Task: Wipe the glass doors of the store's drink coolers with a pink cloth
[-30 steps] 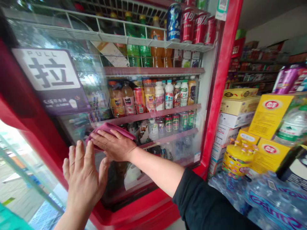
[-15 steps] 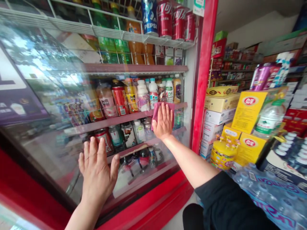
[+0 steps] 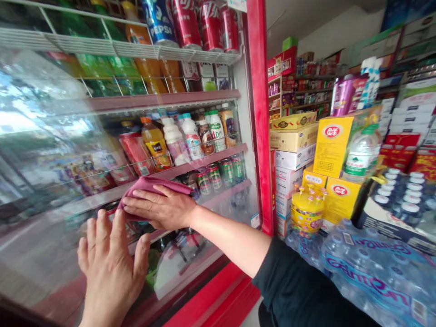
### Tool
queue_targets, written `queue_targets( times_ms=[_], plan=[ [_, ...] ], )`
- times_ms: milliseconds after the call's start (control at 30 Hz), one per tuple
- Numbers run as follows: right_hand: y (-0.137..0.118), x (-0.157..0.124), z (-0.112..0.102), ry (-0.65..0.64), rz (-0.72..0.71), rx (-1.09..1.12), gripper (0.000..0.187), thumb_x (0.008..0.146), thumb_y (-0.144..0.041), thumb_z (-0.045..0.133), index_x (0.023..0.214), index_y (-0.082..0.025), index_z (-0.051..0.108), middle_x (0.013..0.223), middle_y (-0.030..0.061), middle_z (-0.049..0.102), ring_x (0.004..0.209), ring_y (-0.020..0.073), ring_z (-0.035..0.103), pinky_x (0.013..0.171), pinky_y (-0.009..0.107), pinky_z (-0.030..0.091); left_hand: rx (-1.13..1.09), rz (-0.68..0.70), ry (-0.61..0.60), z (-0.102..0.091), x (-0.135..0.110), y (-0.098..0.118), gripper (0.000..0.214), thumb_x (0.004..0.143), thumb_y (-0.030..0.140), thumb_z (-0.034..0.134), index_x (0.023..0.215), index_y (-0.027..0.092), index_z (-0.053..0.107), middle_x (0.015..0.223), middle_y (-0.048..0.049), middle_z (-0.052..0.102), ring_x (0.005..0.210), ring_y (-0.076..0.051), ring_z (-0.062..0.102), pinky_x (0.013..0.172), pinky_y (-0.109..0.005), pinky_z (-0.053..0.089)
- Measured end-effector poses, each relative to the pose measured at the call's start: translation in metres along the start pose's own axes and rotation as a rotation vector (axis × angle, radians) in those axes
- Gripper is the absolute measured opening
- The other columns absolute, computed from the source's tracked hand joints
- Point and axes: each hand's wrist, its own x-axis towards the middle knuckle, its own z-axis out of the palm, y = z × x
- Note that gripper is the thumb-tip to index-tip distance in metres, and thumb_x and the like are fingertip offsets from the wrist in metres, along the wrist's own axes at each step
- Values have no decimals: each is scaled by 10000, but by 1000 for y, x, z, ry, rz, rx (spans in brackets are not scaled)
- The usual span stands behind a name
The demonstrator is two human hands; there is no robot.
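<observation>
My right hand (image 3: 161,209) lies flat on a pink cloth (image 3: 150,185), pressing it against the glass door (image 3: 57,150) of a red drinks fridge (image 3: 258,113). Its fingers are stretched out over the cloth, pointing left. My left hand (image 3: 109,263) rests flat on the glass just below and to the left, fingers spread, holding nothing. Behind the glass, shelves carry bottles (image 3: 185,136) and cans (image 3: 221,170).
Cola and Pepsi cans (image 3: 190,22) stand on the top wire shelf. To the right of the fridge are stacked cardboard boxes (image 3: 294,136), yellow cartons (image 3: 335,141), a yellow bottle pack (image 3: 306,211) and shrink-wrapped water packs (image 3: 368,268). Shop shelves (image 3: 306,86) run behind.
My right hand has slid the pink cloth across the glass from the right side back to the left, near my left hand. My left hand stays flat on the glass.
</observation>
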Motion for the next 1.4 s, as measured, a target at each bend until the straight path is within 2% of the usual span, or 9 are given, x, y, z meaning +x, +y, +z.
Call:
queue_targets(
  times_ms=[167,300,500,667,800,967,1067,1233,1400],
  plan=[
    [55,-50,-6,-37,194,-10,778,1083,-363,496,1786,-254,181,1856,4,238,1746,267,139,1433,581,116,-22,11,49,13,8,13,824,1051,520,515,1771,330,162,1879,-111,126,1719,-455,161,1356,-748,182],
    [100,-93,-9,46,388,-54,777,1075,-409,533,1778,-263,235,1849,30,273,1745,296,141,1424,599,75,-56,11,58,24,14,29,823,1046,543,504,1770,345,166,1883,-75,123,1724,-435,154,1375,-721,159],
    [160,-154,-16,175,625,-161,757,1070,-507,533,1740,-204,352,1859,86,242,1750,304,89,1416,570,68,-87,37,41,38,19,44,819,1052,550,488,1771,363,142,1888,-54,96,1735,-406,125,1382,-705,139],
    [185,-196,-4,242,821,-185,874,1045,-561,510,1753,-110,268,1855,178,211,1746,337,83,1401,596,128,-71,19,64,34,20,39,818,1048,559,494,1768,375,151,1886,-49,112,1736,-401,131,1379,-708,146],
    [172,-190,17,402,1033,-219,855,1061,-489,435,1763,-67,189,1843,216,218,1740,346,100,1379,624,198,-61,-3,69,25,19,25,829,1044,551,504,1769,373,144,1887,-47,100,1733,-414,129,1378,-719,150],
    [124,-136,30,518,1233,-196,831,1088,-487,378,1760,-42,176,1840,240,200,1733,357,129,1366,642,221,-70,-25,82,16,13,6,833,1042,534,502,1771,374,131,1887,-53,86,1728,-441,121,1368,-749,153],
    [91,-100,28,506,1198,-170,844,1081,-485,392,1764,-44,164,1842,240,191,1734,361,119,1361,649,229,-62,-41,96,8,6,-6,825,1051,516,503,1772,358,137,1886,-78,99,1731,-434,121,1371,-738,151],
    [37,-37,19,420,1032,-129,849,1068,-503,436,1746,-32,241,1837,240,215,1733,379,114,1379,638,167,-7,-104,59,-14,-15,-28,831,1064,486,509,1775,240,155,1869,-183,128,1740,-416,89,1382,-690,147],
    [-8,16,18,399,846,-76,847,1056,-523,466,1747,-71,280,1826,235,260,1725,415,153,1371,683,141,32,-162,77,-32,-44,-49,814,1072,465,502,1774,267,142,1869,-162,155,1746,-369,98,1388,-641,162]
  ],
)
